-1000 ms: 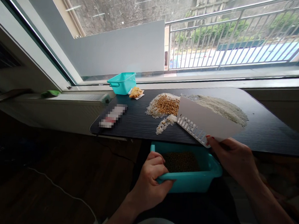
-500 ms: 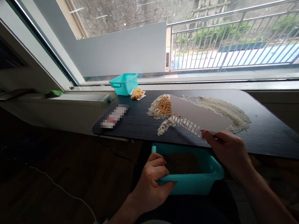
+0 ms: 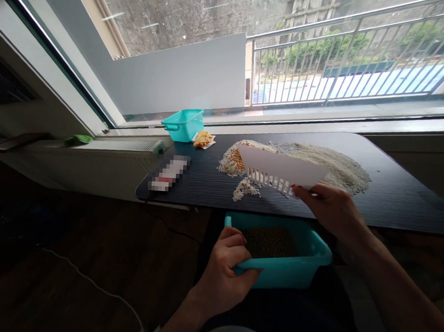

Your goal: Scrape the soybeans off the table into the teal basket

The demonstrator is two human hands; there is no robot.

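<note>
Scoop (image 3: 282, 169) and right hand (image 3: 328, 205) have slid from the table's (image 3: 393, 196) near edge toward 11 o'clock over the last second. The white blade now sits low over the yellow beans (image 3: 237, 159) and hides most of them, so the sweep has reached that pile. Its long axis runs from 4 o'clock, where the right fingers pinch its end, to 10 o'clock, where the free end points. The slotted edge faces 6 o'clock, and rice (image 3: 344, 166) lies behind it at 1 o'clock. Below the table edge the left hand (image 3: 225, 269) stays clenched on the teal bin's (image 3: 318, 249) near-left rim, fingers curled inside.
</note>
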